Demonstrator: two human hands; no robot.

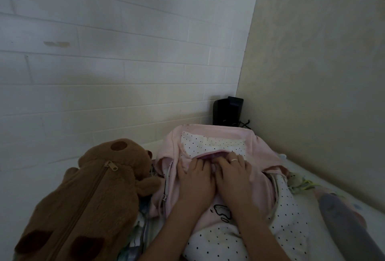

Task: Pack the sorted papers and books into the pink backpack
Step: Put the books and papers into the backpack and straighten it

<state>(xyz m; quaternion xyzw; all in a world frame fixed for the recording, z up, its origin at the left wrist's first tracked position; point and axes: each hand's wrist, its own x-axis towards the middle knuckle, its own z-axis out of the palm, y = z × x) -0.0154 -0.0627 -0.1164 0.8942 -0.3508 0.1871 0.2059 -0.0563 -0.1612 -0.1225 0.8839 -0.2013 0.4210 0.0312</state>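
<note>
Pink backpack (208, 177) lies in the wall corner beside a brown plush bag (89, 194), both forearms reaching in over it, left hand (195, 179) and ringed right hand (233, 175) side by side, palms down, fingertips curled into the pocket opening, grip on its edge.

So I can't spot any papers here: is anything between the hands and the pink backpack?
Nothing visible: left hand and right hand already rest on the pink backpack, fingers at its opening.
</note>
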